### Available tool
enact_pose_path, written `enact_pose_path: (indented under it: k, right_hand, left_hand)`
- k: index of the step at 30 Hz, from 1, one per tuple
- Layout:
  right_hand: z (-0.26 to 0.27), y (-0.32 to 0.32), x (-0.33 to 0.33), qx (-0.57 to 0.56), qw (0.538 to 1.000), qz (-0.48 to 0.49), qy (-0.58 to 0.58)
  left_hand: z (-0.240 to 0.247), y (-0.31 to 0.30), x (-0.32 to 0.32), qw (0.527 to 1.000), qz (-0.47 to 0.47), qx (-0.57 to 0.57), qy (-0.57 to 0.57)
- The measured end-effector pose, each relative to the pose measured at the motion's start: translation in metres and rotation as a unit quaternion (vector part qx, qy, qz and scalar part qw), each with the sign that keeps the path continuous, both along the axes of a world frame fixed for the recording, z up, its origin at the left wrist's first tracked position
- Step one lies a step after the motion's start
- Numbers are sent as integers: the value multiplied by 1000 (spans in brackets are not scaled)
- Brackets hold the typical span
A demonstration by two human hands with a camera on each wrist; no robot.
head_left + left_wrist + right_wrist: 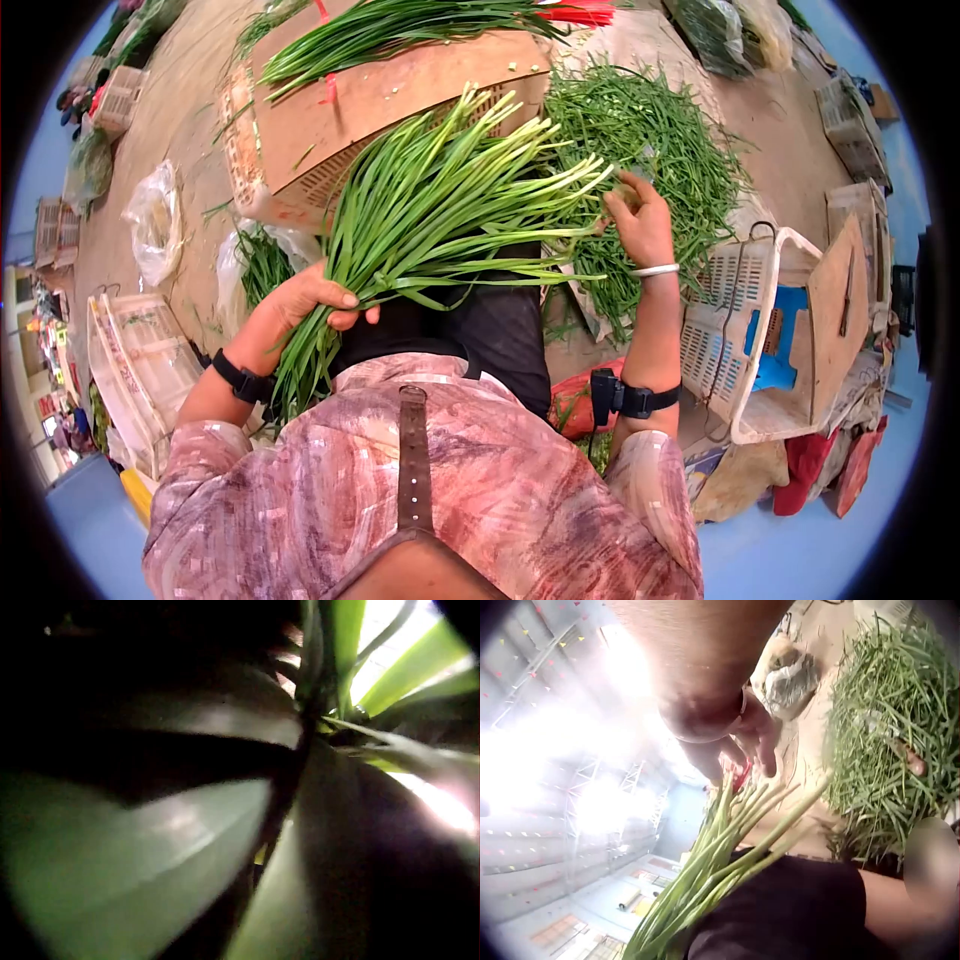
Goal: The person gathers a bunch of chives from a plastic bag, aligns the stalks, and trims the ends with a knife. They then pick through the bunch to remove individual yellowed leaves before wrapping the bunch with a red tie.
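Note:
A fanned bunch of long green stalks (440, 210) with pale ends lies across the lap in the head view. The left hand (318, 298) grips its leafy end, thumb over the stalks. By the pale ends at the right is the right hand (642, 222), fingers bent near the stalk tips; whether it pinches one is unclear. In the right wrist view the right hand (739, 746) is just above the pale ends of the stalks (727, 840). Dark, blurred leaves (150, 855) fill the left wrist view and hide the left hand's fingers.
A cardboard-topped crate (400, 75) in front bears another green bunch (400, 35) and red ties (578, 12). Right of it spreads a heap of loose green leaves (650, 150). White crates (730, 320) stand at the right and left, with plastic bags (156, 225) on the floor.

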State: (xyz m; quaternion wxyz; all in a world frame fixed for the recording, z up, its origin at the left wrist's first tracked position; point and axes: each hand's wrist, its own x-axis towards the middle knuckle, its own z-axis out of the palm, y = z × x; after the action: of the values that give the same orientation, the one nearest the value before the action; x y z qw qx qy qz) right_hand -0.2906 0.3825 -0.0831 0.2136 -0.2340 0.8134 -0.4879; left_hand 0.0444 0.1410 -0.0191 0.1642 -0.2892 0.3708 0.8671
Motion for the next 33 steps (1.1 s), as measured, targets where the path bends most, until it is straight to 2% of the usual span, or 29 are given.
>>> enact_pose_path:
  k: [1, 2, 4, 5, 6, 11, 12, 14, 16, 18, 20, 22, 25, 26, 28, 29, 31, 32, 33]
  right_hand:
    - [-3, -10, 6, 9, 992, 6, 129]
    - [-3, -15, 12, 3, 992, 14, 124]
    - [22, -26, 25, -17, 933, 13, 358]
    - [37, -32, 37, -58, 944, -5, 325]
    - [49, -34, 46, -80, 927, 0, 366]
    - [82, -23, 106, -176, 954, 55, 235]
    - [77, -23, 114, -188, 930, 119, 293]
    - [78, -20, 143, -150, 927, 221, 264]
    - [63, -27, 165, -129, 920, 243, 279]
    - [50, -32, 177, -89, 913, 231, 323]
    - [27, -35, 182, -114, 908, 190, 357]
    - [33, -32, 178, -127, 912, 173, 350]
    - [47, -15, 162, -232, 913, 147, 301]
    - [55, -3, 156, -216, 939, 134, 232]
    - [58, 11, 140, -264, 957, 63, 102]
    - [62, 19, 134, -262, 958, 60, 104]
    - [77, 31, 121, -163, 941, 250, 160]
    - [88, 38, 118, -162, 912, 372, 55]
    - [101, 47, 110, -125, 900, 406, -96]
  left_hand:
    - [-1, -2, 1, 1000, -6, 8, 3]
    - [0, -2, 1, 1000, -1, 2, -5]
    - [7, 1, -1, 1000, 19, 18, -16]
    - [12, 3, -2, 999, 27, 15, -22]
    - [12, 4, -1, 998, 43, 22, -28]
    - [7, 5, 3, 994, 57, 93, 5]
    - [6, 7, 3, 994, 56, 93, 4]
    - [4, 7, 2, 988, 75, 134, 5]
    - [3, 7, 2, 988, 56, 144, 5]
    - [12, 14, -4, 991, 73, 114, -2]
    - [10, 14, -5, 991, 51, 123, 7]
    - [10, 15, -2, 989, 75, 125, -1]
    - [1, 10, 3, 990, 64, 126, 2]
    - [-1, 8, 4, 991, 61, 122, 8]
    - [-5, 8, 6, 990, 56, 131, 5]
    - [-5, 9, 6, 990, 62, 126, 1]
    - [-5, 8, 4, 991, 63, 119, 2]
    - [-6, 8, 3, 991, 59, 119, 4]
    - [-6, 8, 2, 991, 56, 119, 6]
